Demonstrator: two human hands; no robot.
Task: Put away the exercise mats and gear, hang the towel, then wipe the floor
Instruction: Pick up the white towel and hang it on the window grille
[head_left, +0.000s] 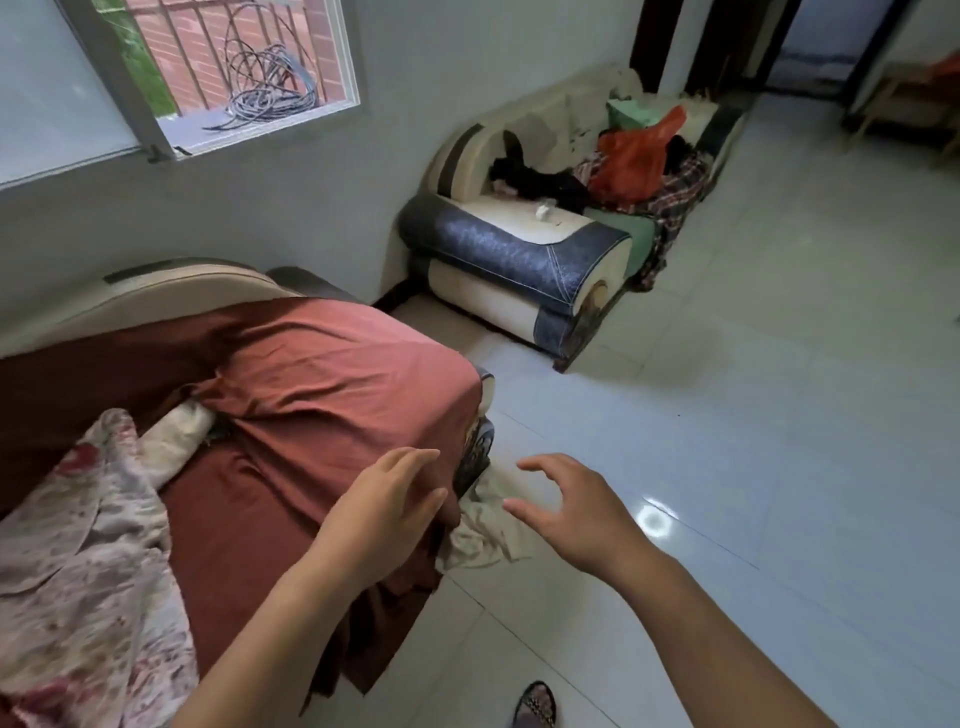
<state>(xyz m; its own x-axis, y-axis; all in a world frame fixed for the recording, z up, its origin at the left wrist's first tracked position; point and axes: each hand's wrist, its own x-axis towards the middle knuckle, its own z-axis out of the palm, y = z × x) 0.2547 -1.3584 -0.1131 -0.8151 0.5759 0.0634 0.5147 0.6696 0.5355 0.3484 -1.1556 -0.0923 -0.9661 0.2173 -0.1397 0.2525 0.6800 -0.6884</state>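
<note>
Both hands empty, fingers loosely spread: your left hand (389, 509) over the red cover (311, 389), right hand (582, 519) nearer the pale cloth (478, 540), likely the towel, crumpled on the floor (727, 467) between them.

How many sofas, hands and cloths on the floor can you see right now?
Sofas: 2, the red-covered sofa and the blue-and-cream sofa
Hands: 2, the left hand and the right hand, both empty
Cloths on the floor: 1, the pale cloth
Total: 5
</note>
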